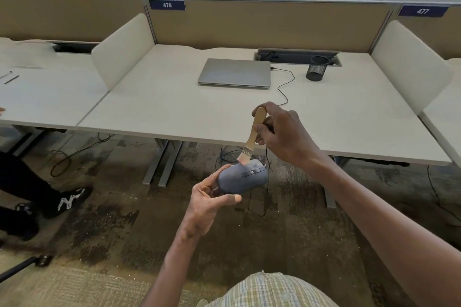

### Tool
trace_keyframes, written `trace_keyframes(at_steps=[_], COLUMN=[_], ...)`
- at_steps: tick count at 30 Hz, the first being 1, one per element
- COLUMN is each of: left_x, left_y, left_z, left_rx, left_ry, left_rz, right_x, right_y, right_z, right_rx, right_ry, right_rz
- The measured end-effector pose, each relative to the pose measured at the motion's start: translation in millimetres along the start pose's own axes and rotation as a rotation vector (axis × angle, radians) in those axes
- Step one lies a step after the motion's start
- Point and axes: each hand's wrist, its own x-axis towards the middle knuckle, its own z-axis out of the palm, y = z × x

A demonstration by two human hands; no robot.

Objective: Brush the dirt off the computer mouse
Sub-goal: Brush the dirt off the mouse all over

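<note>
Mid-brushing: left hand (208, 200) grasps the rounded grey plastic computer mouse (243, 177), right hand (282, 132) grips the wooden-handled flat brush (252, 137), bristles seemingly touching; next, sweep outward.

1. The mouse (243, 177) sits in the left hand (210, 200), out in front of the surface's (174, 107) near edge, above the floor.
2. The brush (252, 136), in the right hand (282, 132), touches the mouse's far side from above.
3. On the surface behind lies a laptop (234, 73); a mesh cup (316, 68) stands to its right.
</note>
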Motion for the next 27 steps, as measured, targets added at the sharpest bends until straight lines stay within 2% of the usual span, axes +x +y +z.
trace_keyframes(at_steps=[13, 27], left_x=[-1, 3], left_y=[0, -2], left_z=[-1, 2], left_rx=[-0.022, -0.038], left_ry=[0.005, 0.022], left_rz=[-0.011, -0.015], right_x=[-11, -12], right_y=[3, 8], right_z=[-9, -14], right_rx=[0.134, 0.019], right_ry=[-0.01, -0.024], right_rz=[-0.018, -0.064])
